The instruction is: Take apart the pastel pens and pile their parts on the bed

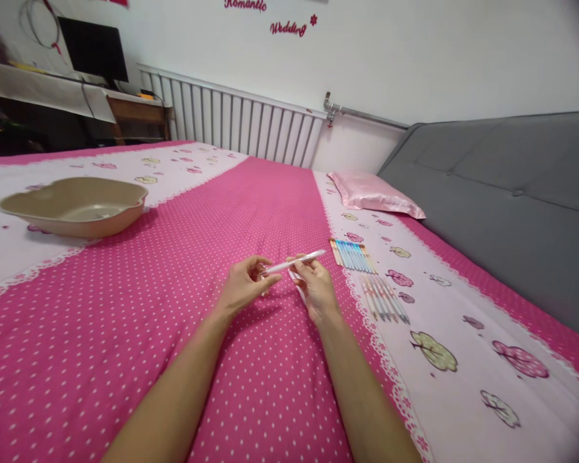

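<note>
Both my hands meet over the pink dotted bedspread. My left hand pinches the near end of a white pen, fingers closed on it. My right hand grips the same pen near its middle, and a second white piece shows under its fingers. The pen points up and to the right. To the right of my hands lie two rows of pens: a far row with blue barrels and a near row of pale pens.
A beige heart-shaped basin sits on the bed at the left. A pink pillow lies by the grey padded headboard. A white radiator and a desk with a monitor stand behind the bed.
</note>
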